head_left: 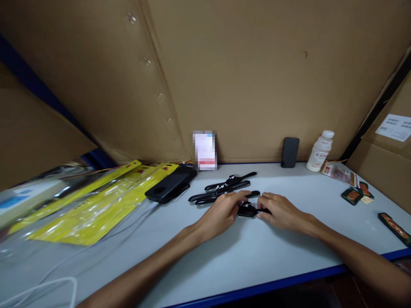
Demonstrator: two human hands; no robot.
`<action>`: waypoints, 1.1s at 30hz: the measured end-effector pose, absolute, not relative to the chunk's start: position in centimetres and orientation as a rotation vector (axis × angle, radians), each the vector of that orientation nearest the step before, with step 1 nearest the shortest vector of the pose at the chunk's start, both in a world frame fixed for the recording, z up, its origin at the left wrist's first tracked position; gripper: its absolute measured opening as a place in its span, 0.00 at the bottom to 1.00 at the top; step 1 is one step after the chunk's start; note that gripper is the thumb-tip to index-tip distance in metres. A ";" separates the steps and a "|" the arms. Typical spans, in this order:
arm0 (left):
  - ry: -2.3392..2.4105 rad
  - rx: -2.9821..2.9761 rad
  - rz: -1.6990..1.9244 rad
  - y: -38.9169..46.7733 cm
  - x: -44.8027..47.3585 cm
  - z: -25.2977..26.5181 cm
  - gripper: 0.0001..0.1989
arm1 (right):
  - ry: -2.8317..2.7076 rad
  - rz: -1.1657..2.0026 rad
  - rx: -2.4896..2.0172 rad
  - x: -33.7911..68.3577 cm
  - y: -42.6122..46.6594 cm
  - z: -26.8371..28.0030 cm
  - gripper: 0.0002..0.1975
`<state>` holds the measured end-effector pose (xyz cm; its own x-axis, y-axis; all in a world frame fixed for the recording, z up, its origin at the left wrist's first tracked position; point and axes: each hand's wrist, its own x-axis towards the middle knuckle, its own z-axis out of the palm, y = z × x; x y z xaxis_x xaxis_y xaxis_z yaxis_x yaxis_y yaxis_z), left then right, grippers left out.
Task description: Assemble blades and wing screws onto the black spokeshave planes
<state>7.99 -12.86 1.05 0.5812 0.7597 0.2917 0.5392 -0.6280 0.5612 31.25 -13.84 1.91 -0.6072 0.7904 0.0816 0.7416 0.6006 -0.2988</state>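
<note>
A black spokeshave (246, 210) with pale adjusting screws lies low over the table between my hands. My left hand (224, 210) is closed round its left end, which the fingers hide. On the other side, my right hand (280, 211) pinches the right handle between thumb and fingers. Just behind them, more black spokeshaves (231, 179) of the same shape lie side by side on the white table (199, 265). My left hand partly covers the closest of these.
Yellow plastic packaging sleeves (105, 205) spread over the left side, beside a black power bank (171, 185) with a cable. A lit phone (204, 149), a dark phone (290, 152) and a bottle (320, 150) stand along the cardboard wall (250, 77). Small packets (352, 195) lie right.
</note>
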 end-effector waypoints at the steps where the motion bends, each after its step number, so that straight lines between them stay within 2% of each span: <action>1: 1.035 2.399 0.728 -12.8 8.0 1.0 0.32 | -2.625 0.347 -1.275 31.3 -13.8 1.9 0.03; 25: 0.977 2.478 0.740 -13.1 8.0 1.3 0.33 | -2.618 0.370 -1.300 31.1 -13.9 2.2 0.03; 33: 0.942 2.467 0.650 -13.0 8.2 0.9 0.39 | -2.625 0.372 -1.302 31.0 -14.1 2.4 0.03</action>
